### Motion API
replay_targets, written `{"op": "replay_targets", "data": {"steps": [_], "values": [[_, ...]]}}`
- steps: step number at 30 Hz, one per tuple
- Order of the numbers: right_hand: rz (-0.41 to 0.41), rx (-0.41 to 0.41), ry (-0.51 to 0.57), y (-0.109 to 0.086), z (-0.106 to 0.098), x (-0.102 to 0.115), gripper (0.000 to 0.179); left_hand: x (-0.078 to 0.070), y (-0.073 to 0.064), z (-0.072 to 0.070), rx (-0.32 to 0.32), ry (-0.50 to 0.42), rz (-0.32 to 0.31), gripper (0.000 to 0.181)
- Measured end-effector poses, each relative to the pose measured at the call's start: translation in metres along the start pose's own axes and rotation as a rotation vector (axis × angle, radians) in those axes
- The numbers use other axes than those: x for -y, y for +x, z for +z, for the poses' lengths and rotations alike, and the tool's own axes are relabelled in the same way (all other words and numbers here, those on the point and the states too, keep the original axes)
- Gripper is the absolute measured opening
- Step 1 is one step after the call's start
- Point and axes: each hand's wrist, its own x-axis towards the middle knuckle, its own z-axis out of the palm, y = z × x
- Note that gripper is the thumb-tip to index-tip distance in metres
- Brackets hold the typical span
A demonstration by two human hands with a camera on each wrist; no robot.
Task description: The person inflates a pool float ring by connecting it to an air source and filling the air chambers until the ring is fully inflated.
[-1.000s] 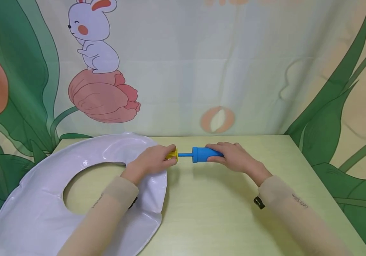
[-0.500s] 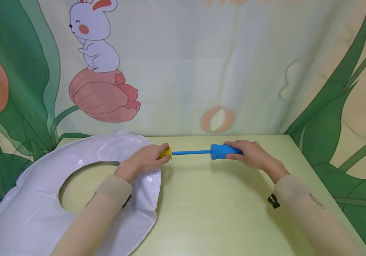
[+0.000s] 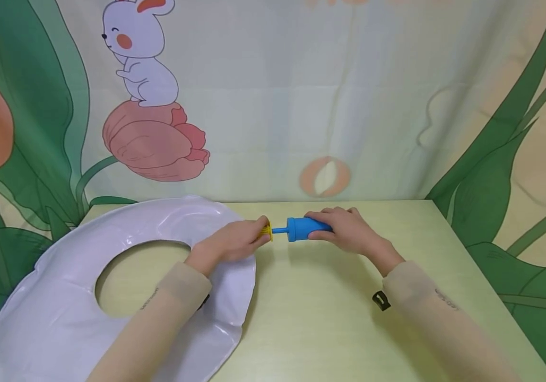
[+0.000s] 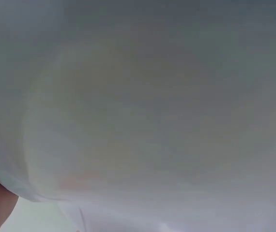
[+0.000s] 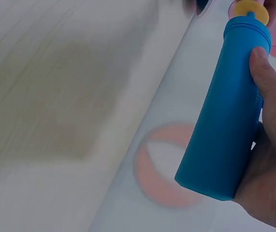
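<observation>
In the head view my right hand grips the blue barrel of a hand air pump. The pump lies level above the table. Its yellow handle is held in the curled fingers of my left hand. Only a short length of blue rod shows between handle and barrel. A pale lilac inflatable ring lies at the left, wrinkled along its edge, partly under my left forearm. The right wrist view shows the blue barrel against my right palm. Pale, blurred ring film fills most of the left wrist view.
The light wooden table reaches back to a curtain printed with a rabbit, tulips and leaves. Bare tabletop shows inside the ring's hole and right of the ring. Black straps hang under both wrists.
Half a second ago the rod was drawn far out, with the hands wider apart. Now the hands are closer and most of the rod is inside the barrel, much as one second ago.
</observation>
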Motion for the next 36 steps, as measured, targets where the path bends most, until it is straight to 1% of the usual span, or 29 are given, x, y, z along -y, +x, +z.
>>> {"op": "replay_targets", "data": {"steps": [4,6,9,12,16,21,26,30,33,36], "values": [[-0.027,0.007,-0.012,0.008,0.002,0.012,0.062,-0.006,0.004,0.000,0.010,-0.002,-0.001,0.025],[-0.031,0.008,-0.008,0.010,0.004,0.014,0.062,-0.006,0.005,0.001,0.000,0.004,-0.004,0.025],[-0.012,0.016,0.023,0.011,0.006,0.013,0.062,-0.002,0.004,0.001,-0.014,0.011,-0.010,0.024],[0.017,0.026,0.070,0.009,0.008,0.002,0.061,0.007,0.004,0.002,-0.022,0.018,-0.010,0.023],[0.028,0.016,0.107,-0.002,0.005,-0.020,0.060,0.016,0.001,0.000,-0.021,0.004,-0.026,0.022],[0.052,0.006,0.137,-0.016,-0.004,-0.043,0.061,0.023,-0.005,-0.007,-0.020,-0.045,-0.036,0.022],[0.088,-0.001,0.184,-0.028,-0.008,-0.060,0.062,0.029,-0.011,-0.007,-0.031,-0.054,-0.055,0.026],[0.098,-0.007,0.226,-0.030,-0.008,-0.067,0.061,0.028,-0.013,-0.007,-0.041,-0.056,-0.051,0.027],[0.088,-0.017,0.199,-0.028,-0.007,-0.065,0.060,0.026,-0.012,-0.008,-0.054,-0.056,-0.037,0.026],[0.070,-0.028,0.146,-0.024,-0.004,-0.057,0.061,0.024,-0.009,-0.006,-0.054,-0.064,-0.016,0.024]]}}
